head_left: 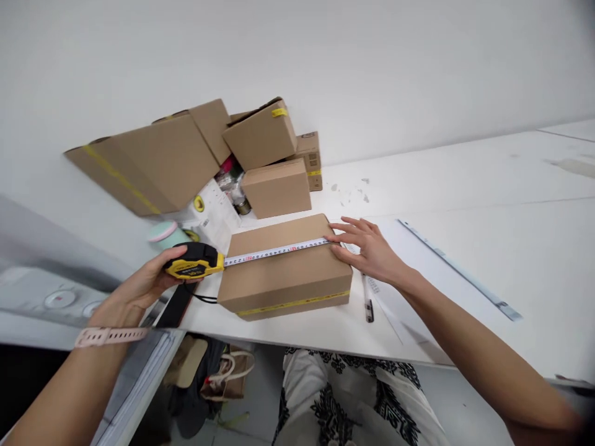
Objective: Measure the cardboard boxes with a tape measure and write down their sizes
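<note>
While left hand [146, 279] grips yellow-black tape measure [193, 263], right hand [369, 249], spread, touches numbered blade [274, 251] across brown box [283, 279].

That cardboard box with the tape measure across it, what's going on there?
A person has a tape measure stretched lengthwise over the top of a closed cardboard box on a white table. The left hand has the yellow-and-black case in its grip by the box's left end. The right hand touches the pulled-out blade near the opposite end. More cardboard boxes stand behind, and white paper lies to the right.
</note>
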The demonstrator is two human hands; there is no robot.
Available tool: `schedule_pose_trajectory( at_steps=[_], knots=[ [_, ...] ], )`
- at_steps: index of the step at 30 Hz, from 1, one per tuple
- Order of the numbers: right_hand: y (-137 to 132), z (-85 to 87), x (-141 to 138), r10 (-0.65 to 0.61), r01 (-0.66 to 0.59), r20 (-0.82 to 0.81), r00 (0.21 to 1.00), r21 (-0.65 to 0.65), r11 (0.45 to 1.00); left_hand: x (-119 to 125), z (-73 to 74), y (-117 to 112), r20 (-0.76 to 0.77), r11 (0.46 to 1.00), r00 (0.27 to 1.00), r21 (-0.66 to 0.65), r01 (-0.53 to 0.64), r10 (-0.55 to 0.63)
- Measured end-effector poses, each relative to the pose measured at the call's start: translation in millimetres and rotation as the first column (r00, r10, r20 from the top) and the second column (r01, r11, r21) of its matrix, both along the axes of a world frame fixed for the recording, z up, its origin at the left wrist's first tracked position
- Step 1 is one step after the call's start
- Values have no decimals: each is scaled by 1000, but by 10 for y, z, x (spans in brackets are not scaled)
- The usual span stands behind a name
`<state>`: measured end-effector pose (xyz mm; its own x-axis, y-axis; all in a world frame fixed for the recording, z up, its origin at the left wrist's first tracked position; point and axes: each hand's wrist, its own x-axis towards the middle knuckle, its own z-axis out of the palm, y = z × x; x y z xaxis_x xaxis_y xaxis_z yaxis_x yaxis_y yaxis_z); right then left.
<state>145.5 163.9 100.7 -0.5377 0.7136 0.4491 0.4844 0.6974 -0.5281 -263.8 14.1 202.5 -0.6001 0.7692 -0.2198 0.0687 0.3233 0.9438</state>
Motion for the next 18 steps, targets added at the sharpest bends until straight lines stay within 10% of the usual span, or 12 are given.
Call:
schedule_pose_trajectory(
  at_steps=[18],
  knots=[
    [-9,-91,-69,-18,18,-9,1000,73,997,-80,-108,-186,125,995,988,42,90,-95]
  ],
)
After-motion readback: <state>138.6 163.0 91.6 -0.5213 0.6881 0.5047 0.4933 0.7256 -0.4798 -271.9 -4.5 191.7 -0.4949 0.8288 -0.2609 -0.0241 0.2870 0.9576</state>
